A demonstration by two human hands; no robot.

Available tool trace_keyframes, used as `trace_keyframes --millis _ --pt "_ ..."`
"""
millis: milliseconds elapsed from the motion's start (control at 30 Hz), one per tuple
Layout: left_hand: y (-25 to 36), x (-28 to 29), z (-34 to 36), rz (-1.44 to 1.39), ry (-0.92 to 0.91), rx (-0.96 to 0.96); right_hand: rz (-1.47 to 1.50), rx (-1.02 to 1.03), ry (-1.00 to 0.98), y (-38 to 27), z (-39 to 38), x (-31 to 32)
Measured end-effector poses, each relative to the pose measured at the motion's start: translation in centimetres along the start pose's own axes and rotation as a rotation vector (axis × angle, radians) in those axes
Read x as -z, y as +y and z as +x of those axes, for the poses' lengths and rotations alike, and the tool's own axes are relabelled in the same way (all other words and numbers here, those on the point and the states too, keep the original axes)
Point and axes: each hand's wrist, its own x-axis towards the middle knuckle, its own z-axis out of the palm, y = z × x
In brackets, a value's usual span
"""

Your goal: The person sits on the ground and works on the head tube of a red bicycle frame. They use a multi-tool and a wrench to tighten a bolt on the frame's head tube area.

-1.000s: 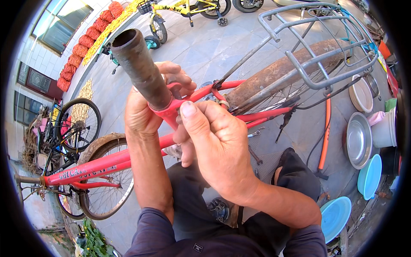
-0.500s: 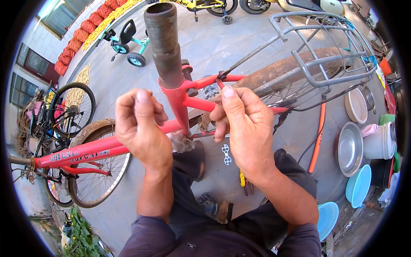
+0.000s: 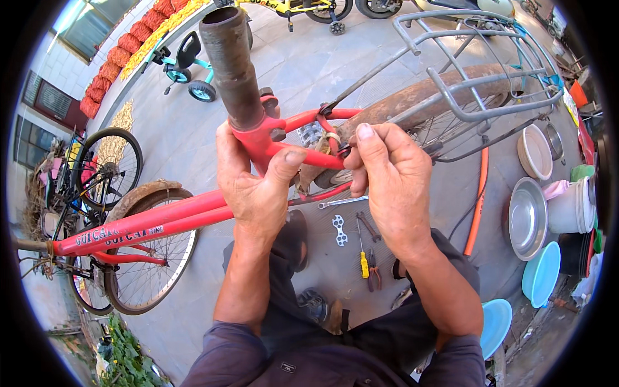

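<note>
A red bicycle frame [image 3: 161,226] stretches across in front of me, with a rusty bare tube [image 3: 232,71] rising from its seat end. My left hand [image 3: 255,190] is closed around the frame just below that tube, fingers behind and thumb in front. Beside the red stays behind the tube, my right hand [image 3: 394,177] is pinched shut near a bolt; whatever lies between its fingertips is too small and hidden to name. A pale band circles the stay there. The rusty rear mudguard [image 3: 425,97] and grey luggage rack [image 3: 471,84] extend to the right.
Below the frame lie a spanner [image 3: 343,201], a flat multi-hole wrench [image 3: 339,230], a yellow-handled screwdriver [image 3: 365,264] and pliers [image 3: 374,277]. Right are an orange hose [image 3: 478,206], a metal basin [image 3: 527,219] and blue basins [image 3: 540,274]. A teal tricycle [image 3: 193,71] stands far left.
My left hand has moved right, from beside the frame onto it, and now grips it. My right hand has shifted slightly right and remains pinched. More tools on the ground show now.
</note>
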Motion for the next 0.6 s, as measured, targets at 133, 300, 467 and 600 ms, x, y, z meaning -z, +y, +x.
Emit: trace_keyframes --millis 133,300,467,600 --pt "-0.4 0.4 0.3 -0.163 0.019 0.072 -0.014 -0.003 0.005 0.2 -0.1 0.1" --pt "-0.7 0.6 0.6 -0.046 0.013 0.073 -0.034 -0.023 0.007 0.9 -0.4 0.5" --pt "-1.2 0.6 0.6 0.027 0.017 0.032 -0.055 -0.061 0.041 1.9 -0.8 1.6" --pt "-1.3 0.3 0.7 0.015 0.043 0.008 -0.106 -0.085 0.019 2.5 -1.0 2.5"
